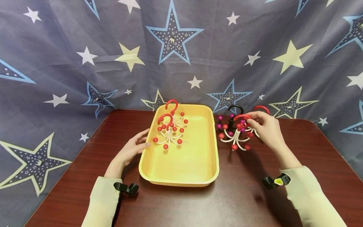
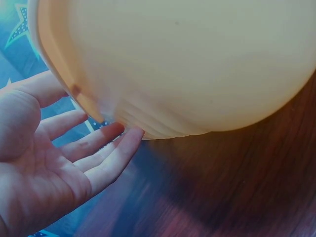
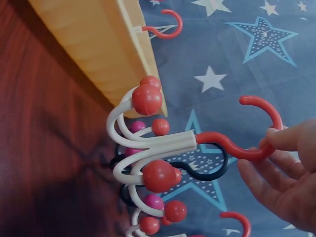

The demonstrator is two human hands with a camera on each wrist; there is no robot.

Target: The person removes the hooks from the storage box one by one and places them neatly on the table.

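My right hand [image 1: 265,127] pinches the red hook of a multi-arm hanger [image 1: 237,136] with white curved arms and red balls. In the right wrist view, thumb and fingers grip that red hook [image 3: 264,148]. Behind it stand a black hanger [image 1: 231,123] with magenta balls and another red-hooked hanger [image 1: 262,108], partly hidden. My left hand [image 1: 131,148] touches the left side of a yellow tray [image 1: 195,170], fingers fairly straight along its wall in the left wrist view. Inside the tray, towards its back left, are two red-and-white hangers, the nearer one [image 1: 169,134] overlapping the farther one [image 1: 173,108].
The dark wooden table [image 1: 181,205] extends around the tray and the hangers. A grey cloth [image 1: 215,69] printed with stars hangs directly behind the table's back edge. A black strap device [image 1: 126,188] sits on each wrist.
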